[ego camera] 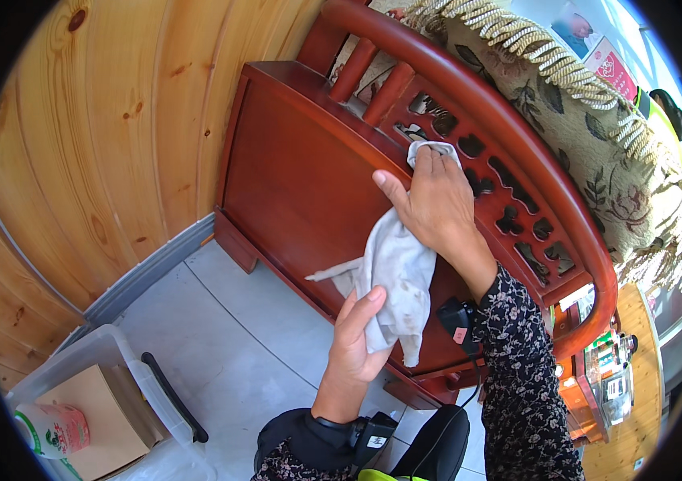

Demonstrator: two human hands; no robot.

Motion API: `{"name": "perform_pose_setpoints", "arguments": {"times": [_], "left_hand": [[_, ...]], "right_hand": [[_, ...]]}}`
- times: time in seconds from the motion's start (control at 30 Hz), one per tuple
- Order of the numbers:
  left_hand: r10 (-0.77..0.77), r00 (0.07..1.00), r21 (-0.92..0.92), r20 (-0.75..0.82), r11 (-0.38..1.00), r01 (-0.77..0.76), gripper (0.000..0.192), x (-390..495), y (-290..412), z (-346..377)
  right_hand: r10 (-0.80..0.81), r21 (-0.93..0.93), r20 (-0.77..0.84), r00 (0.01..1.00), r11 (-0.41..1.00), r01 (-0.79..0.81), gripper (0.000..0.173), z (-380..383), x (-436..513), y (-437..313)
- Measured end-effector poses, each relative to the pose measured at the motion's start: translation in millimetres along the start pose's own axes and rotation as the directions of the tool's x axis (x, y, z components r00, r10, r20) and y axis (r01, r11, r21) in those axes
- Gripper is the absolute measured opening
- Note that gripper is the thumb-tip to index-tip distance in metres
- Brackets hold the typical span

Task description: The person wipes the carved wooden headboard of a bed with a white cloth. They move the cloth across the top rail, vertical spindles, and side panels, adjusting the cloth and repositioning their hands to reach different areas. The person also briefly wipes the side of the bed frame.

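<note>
A grey-white cloth (404, 276) with dark smudges hangs between my two hands in front of a reddish-brown wooden bench or sofa. My right hand (440, 204) presses one end of it onto the narrow ledge below the carved openwork panel (500, 180), fingers bent over the fabric and thumb spread. Lower down, my left hand (359, 337) grips the rest of the cloth between thumb and fingers. One thin corner of the fabric sticks out to the left. Behind the cloth is the smooth side panel (299, 174); the curved armrest rail (497, 78) arches above.
Pine board wall (112, 120) meets the bench at the left. On the tiled floor (226, 343) stands a clear plastic bin (130, 361) holding a cardboard box (91, 409) and a pink-and-white container (55, 430). A fringed floral cover (593, 138) drapes the seat. Another person (665, 114) is at far right.
</note>
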State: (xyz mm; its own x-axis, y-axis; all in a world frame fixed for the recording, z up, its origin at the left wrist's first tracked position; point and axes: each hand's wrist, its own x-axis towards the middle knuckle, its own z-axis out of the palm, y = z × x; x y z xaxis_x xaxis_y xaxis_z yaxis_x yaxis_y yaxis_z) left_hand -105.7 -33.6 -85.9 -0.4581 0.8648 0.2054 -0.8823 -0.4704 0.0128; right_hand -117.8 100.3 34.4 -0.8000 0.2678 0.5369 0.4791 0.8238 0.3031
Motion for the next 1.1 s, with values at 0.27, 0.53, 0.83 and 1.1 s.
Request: {"name": "perform_pose_setpoints", "arguments": {"times": [0.27, 0.53, 0.83, 1.1], "left_hand": [[0.082, 0.997, 0.039, 0.003, 0.996, -0.082, 0.055, 3.1, 11.9, 3.5], [0.109, 0.994, 0.052, 0.004, 0.993, -0.109, 0.052, -5.5, 18.0, 9.9], [-0.031, 1.0, 0.136, 0.006, 0.99, 0.03, 0.05, -13.0, 17.8, 18.0], [0.07, 0.997, 0.119, -0.033, 0.991, -0.065, 0.055, -8.4, 18.3, 14.7]], "right_hand": [[-0.006, -0.113, -0.067, 0.998, 0.994, -0.001, 0.052, 21.7, 26.8, -21.8], [-0.047, -0.151, -0.022, 0.999, 0.988, 0.043, 0.053, 15.5, 30.9, -5.4], [-0.054, -0.266, -0.058, 0.997, 0.963, 0.036, 0.051, -1.0, -21.7, -2.1], [0.023, -0.118, -0.044, 0.999, 0.993, -0.028, 0.052, 21.5, 33.1, -19.1]]}}
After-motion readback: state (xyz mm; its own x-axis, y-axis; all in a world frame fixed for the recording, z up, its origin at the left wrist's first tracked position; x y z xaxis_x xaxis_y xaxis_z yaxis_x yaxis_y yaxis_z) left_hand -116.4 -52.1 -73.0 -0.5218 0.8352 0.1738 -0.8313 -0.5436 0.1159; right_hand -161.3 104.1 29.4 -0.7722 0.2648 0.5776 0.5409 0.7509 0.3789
